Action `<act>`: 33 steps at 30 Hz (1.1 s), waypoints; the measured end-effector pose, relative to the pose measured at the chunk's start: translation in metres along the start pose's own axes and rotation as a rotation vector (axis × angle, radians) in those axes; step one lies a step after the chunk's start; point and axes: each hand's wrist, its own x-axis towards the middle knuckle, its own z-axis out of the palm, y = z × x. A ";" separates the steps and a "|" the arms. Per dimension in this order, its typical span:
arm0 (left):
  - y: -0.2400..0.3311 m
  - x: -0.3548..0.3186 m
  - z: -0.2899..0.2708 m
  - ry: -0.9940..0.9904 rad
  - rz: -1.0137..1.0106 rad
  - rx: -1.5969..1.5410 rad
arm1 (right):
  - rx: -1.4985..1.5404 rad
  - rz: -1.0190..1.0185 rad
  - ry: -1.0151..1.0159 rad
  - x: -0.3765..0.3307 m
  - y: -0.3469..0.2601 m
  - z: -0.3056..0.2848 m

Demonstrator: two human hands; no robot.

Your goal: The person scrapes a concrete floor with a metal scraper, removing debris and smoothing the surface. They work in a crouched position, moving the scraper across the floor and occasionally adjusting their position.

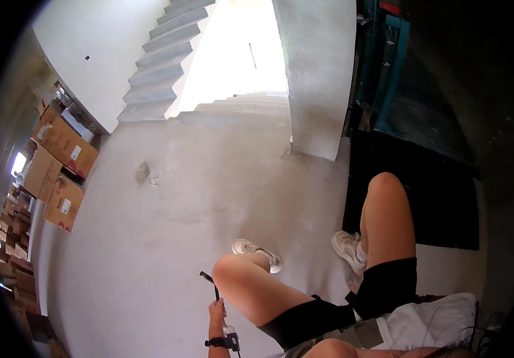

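My left hand [216, 311] is low in the view, beside my bent left knee, with its fingers closed round a thin black rod [216, 292]. The rod points up and away from me, and a thicker black piece sits across its top. I cannot make out what kind of tool it is. On the left wrist is a black strapped device [224, 342], with something clear and small next to it. My right hand does not show.
Cardboard boxes [66, 149] stand along the left wall. Beyond the grey concrete floor [149, 238], stairs [161, 65] rise beside a bright opening. A pillar [319, 77] stands ahead. At right are a teal-framed structure [388, 83] and a black mat [442, 203].
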 end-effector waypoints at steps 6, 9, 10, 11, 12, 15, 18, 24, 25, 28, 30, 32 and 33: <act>-0.034 0.036 -0.015 0.014 0.017 -0.082 | -0.009 -0.076 -0.015 0.036 -0.051 0.014; -0.046 0.048 -0.016 0.049 -0.011 -0.086 | -0.009 -0.066 -0.027 0.046 -0.047 0.019; -0.050 0.049 -0.016 0.066 -0.022 -0.082 | -0.007 -0.054 -0.033 0.049 -0.042 0.021; -0.052 0.049 -0.014 0.084 -0.030 -0.070 | -0.001 -0.042 -0.036 0.049 -0.036 0.020; -0.052 0.050 -0.015 0.104 -0.029 -0.054 | 0.008 -0.029 -0.036 0.050 -0.030 0.020; -0.044 0.059 -0.011 0.160 0.002 0.037 | 0.024 0.031 -0.021 0.046 -0.005 0.007; -0.020 0.085 0.017 0.196 0.107 0.261 | 0.026 0.140 0.046 0.032 0.042 -0.032; 0.053 0.109 -0.017 0.277 0.250 0.643 | -0.128 0.129 0.119 0.082 0.050 -0.154; 0.065 0.125 -0.010 0.218 0.269 0.652 | -0.164 0.115 0.158 0.079 0.041 -0.188; 0.147 0.134 0.060 0.120 0.564 0.919 | -0.283 -0.078 0.253 0.095 -0.022 -0.269; 0.199 0.134 0.100 0.055 0.557 1.007 | -0.380 -0.379 0.245 0.126 -0.095 -0.295; 0.236 0.136 0.147 -0.061 0.573 1.049 | -0.503 -0.494 0.157 0.171 -0.143 -0.302; 0.248 0.133 0.158 -0.110 0.595 1.066 | -0.540 -0.562 0.116 0.192 -0.175 -0.289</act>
